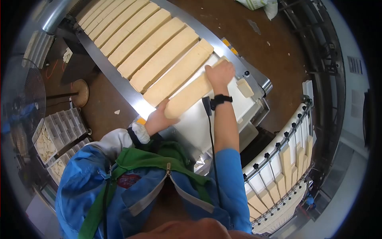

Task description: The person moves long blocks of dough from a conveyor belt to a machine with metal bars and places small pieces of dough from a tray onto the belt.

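A long, pale yellow dough-like slab (188,96) lies at a slant between my hands, over the white belt (195,126) at the near end of the conveyor. My left hand (160,118) is closed around its lower left end. At the upper right end, my right hand (221,74) grips the slab from above, its fingers partly hidden. Just beyond it, another slab (179,72) rests on the belt, the nearest of a row of several similar ones. A small pale block (245,88) sits right of my right hand.
Metal rails (104,59) edge the conveyor. On the right, a machine with rods and black knobs (267,155) holds more slabs (285,161) in lanes. Stacked grey bins (65,128) with pale scraps stand at left, near a fan (32,95). A cable (212,147) hangs by my right forearm.
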Action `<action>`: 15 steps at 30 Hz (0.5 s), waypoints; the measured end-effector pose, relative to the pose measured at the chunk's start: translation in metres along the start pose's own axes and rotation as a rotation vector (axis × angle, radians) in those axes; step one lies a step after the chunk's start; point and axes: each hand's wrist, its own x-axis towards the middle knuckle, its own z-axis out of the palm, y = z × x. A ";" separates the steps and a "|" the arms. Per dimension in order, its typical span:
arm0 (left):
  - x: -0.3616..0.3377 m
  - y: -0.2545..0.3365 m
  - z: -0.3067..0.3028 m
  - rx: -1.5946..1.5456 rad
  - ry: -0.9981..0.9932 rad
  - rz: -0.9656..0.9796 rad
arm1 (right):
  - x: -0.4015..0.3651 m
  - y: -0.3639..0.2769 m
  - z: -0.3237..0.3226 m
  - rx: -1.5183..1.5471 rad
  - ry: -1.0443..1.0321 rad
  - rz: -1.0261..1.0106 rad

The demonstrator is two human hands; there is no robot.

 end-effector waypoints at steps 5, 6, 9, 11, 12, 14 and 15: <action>0.005 0.028 -0.002 0.294 -0.145 0.193 | -0.067 0.108 -0.027 0.014 -0.029 0.263; 0.007 0.027 0.003 0.346 -0.120 0.264 | -0.082 0.124 -0.043 0.235 -0.148 0.338; 0.021 0.020 0.028 0.442 -0.012 0.404 | -0.128 0.164 -0.068 0.583 -0.194 0.086; 0.021 0.034 0.039 0.466 0.090 0.440 | -0.148 0.194 -0.042 0.327 -0.215 -0.094; 0.019 0.047 0.042 0.529 0.058 0.386 | -0.156 0.200 -0.040 0.270 -0.222 -0.085; 0.019 0.058 0.057 0.501 0.059 0.414 | -0.174 0.210 -0.039 0.226 -0.111 -0.006; 0.012 0.080 0.066 0.464 0.055 0.493 | -0.180 0.225 -0.046 0.232 0.013 0.049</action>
